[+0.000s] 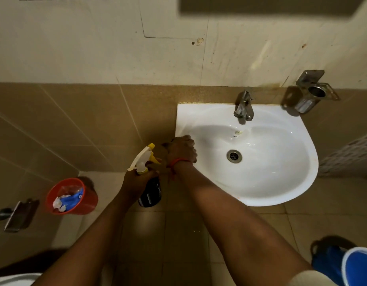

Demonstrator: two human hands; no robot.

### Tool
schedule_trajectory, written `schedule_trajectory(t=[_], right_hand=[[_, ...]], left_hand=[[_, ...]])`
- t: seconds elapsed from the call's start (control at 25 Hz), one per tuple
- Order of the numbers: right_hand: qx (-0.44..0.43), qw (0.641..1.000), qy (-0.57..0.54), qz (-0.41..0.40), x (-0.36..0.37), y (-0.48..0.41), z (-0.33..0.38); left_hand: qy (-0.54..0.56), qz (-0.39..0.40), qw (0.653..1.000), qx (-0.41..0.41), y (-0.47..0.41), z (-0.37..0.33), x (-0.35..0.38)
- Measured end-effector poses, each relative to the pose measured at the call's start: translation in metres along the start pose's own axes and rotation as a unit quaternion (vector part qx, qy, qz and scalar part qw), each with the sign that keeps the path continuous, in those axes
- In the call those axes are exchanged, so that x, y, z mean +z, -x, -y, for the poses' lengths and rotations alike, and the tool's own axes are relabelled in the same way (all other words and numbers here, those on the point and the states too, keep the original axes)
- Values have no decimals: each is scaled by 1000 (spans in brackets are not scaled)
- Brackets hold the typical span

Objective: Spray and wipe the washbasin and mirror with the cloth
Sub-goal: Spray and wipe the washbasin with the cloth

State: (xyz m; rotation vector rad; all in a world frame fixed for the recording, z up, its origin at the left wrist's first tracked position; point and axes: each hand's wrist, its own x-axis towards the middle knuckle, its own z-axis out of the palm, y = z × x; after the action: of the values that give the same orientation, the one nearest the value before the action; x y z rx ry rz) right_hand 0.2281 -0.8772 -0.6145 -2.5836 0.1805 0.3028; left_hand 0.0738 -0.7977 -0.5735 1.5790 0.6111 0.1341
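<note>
while left hand (137, 182) grips spray bottle (148, 182), right hand (181, 150) fisted at washbasin (281, 182) rim, cloth hidden

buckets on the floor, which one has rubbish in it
The red bucket on the left, by the wall: it holds crumpled paper and a blue wrapper. Only the rim of the blue bucket at bottom right shows, and no contents are visible.

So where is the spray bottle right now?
In the head view, the spray bottle is in the left hand, just left of the washbasin and beside the right hand at the basin's left edge.
</note>
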Motion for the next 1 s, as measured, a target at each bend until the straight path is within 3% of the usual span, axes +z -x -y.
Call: schedule_trajectory(t=[0.12, 0.2, 0.32, 0.48, 0.72, 0.76, 0.84, 0.88, 0.92, 1.0], right_hand=[[54, 995, -77, 13, -4, -21, 24], [28, 997, -76, 5, -6, -14, 19], [-74, 996, 43, -15, -7, 25, -12], [-189, 970, 145, 46, -63, 85, -82], [-209, 945, 198, 154, -112, 103, -102], [-218, 945, 165, 177, -122, 104, -96], [-263, 945, -4, 193, -142, 99, -95], [-253, 945, -126, 166, -149, 91, -101], [-182, 934, -270, 145, -165, 85, -110], [-85, 853, -494, 145, -201, 64, -137]], left_hand=[[-12, 20, 1000, -4, -6, 2, -9], [-23, 29, 999, 13, -2, 1, -14], [-27, 70, 996, 40, 12, 0, -20], [-48, 123, 989, 68, 41, -7, -17], [-51, 113, 992, 20, 73, -7, 9], [-48, 105, 993, 5, 76, -3, 10], [-56, 122, 991, -8, 81, 6, 10], [-57, 146, 987, -18, 83, 10, 11], [-58, 181, 981, -25, 85, 13, 13], [-87, 250, 964, -35, 92, 14, 22]])
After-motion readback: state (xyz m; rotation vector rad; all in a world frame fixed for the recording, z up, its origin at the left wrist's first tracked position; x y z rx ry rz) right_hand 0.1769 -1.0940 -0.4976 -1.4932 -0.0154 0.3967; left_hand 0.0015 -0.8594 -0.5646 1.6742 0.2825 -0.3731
